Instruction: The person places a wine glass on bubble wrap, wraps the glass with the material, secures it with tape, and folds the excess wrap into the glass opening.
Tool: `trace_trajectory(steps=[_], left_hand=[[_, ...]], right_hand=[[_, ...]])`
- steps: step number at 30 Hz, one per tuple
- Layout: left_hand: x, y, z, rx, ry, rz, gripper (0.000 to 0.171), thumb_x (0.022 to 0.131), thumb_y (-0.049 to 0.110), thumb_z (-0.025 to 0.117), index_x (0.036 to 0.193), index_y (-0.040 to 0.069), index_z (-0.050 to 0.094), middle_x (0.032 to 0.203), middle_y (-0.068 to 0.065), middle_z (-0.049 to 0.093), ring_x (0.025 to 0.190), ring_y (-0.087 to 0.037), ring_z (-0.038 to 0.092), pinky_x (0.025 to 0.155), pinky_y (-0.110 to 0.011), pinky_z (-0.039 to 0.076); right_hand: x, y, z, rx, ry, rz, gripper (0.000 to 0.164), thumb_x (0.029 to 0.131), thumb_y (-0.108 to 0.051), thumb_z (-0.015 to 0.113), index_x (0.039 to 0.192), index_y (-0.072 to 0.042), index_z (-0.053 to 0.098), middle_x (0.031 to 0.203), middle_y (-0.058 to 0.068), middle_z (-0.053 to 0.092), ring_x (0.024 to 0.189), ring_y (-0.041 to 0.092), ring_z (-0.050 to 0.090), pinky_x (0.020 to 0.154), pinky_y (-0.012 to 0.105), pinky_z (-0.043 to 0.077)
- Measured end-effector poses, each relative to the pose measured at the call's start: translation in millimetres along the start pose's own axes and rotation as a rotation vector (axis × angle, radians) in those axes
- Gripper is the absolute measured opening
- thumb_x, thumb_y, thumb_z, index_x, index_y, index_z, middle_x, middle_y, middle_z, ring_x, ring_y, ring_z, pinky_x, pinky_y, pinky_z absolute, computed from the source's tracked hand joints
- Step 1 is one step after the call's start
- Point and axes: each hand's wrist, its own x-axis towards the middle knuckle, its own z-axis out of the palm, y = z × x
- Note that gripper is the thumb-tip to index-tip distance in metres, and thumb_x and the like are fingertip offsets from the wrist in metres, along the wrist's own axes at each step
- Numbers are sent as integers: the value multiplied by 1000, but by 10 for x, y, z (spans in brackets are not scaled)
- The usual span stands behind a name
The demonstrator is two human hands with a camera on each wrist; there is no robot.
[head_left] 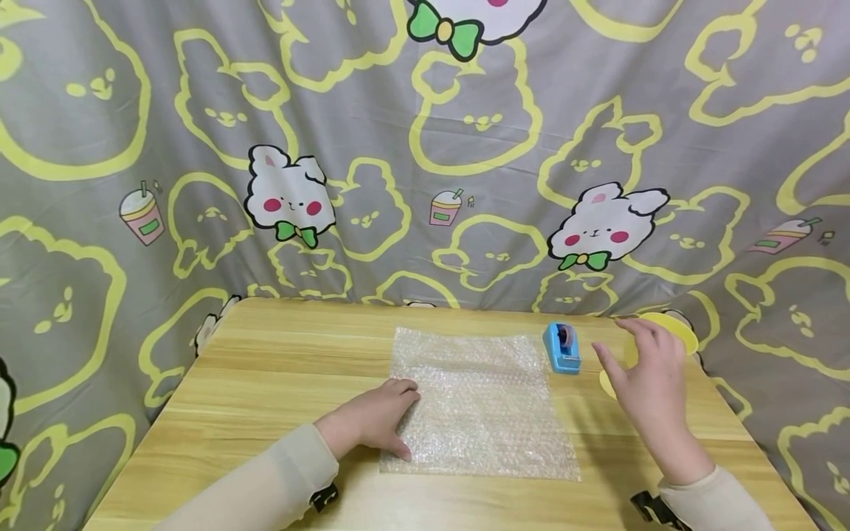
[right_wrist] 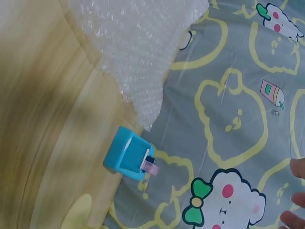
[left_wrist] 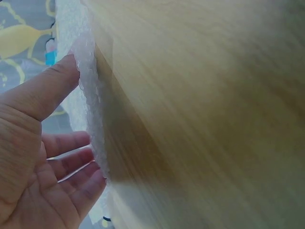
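Observation:
A sheet of clear bubble wrap point(head_left: 481, 405) lies spread on the table. My left hand point(head_left: 378, 417) rests at its left edge; in the left wrist view the thumb and fingertips of the left hand point(left_wrist: 52, 157) touch that edge with a gap between them. My right hand point(head_left: 654, 376) is raised to the right of the sheet, fingers spread and holding nothing. Only a few fingertips point(right_wrist: 295, 219) of it show in the right wrist view. Behind it stands a yellow object point(head_left: 671, 332) with a wide round top, partly hidden by the hand.
A blue tape dispenser point(head_left: 563, 348) with a roll in it stands beside the sheet's upper right corner. The wooden table point(head_left: 279, 361) ends at the back against a grey curtain point(head_left: 372, 133) printed with yellow outlines and white rabbits.

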Motion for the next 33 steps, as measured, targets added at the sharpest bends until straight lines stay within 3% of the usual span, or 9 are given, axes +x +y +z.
trace_trajectory(steps=[8, 16, 23, 33], left_hand=[[-1, 8, 16, 1, -6, -4, 99, 69, 56, 86, 142, -1, 51, 150, -13, 44, 138, -29, 42, 115, -38, 36], [12, -7, 24, 16, 2, -2, 99, 69, 57, 86, 142, 0, 51, 150, -13, 44, 137, -29, 42, 114, -36, 38], [7, -10, 15, 11, -4, -3, 100, 69, 57, 86, 142, -1, 50, 150, -13, 44, 137, -29, 42, 115, -37, 36], [-1, -13, 17, -9, -8, -5, 100, 69, 56, 86, 143, -1, 50, 152, -13, 43, 138, -29, 41, 115, -37, 35]], right_hand=[[3, 114, -20, -34, 72, 82, 60, 73, -7, 88, 123, 9, 59, 125, 30, 52, 118, 50, 40, 107, 61, 20], [-55, 325, 42, 1, 201, 183, 61, 77, -11, 87, 127, 6, 57, 142, 27, 40, 134, 46, 24, 113, 54, 14], [-141, 449, 116, 29, 228, 275, 72, 77, -15, 87, 137, -2, 51, 156, 15, 29, 142, 37, 15, 114, 54, 15], [-228, 570, 232, 87, 263, 401, 98, 75, -18, 89, 154, -23, 31, 165, -1, 10, 147, 24, 7, 120, 49, 12]])
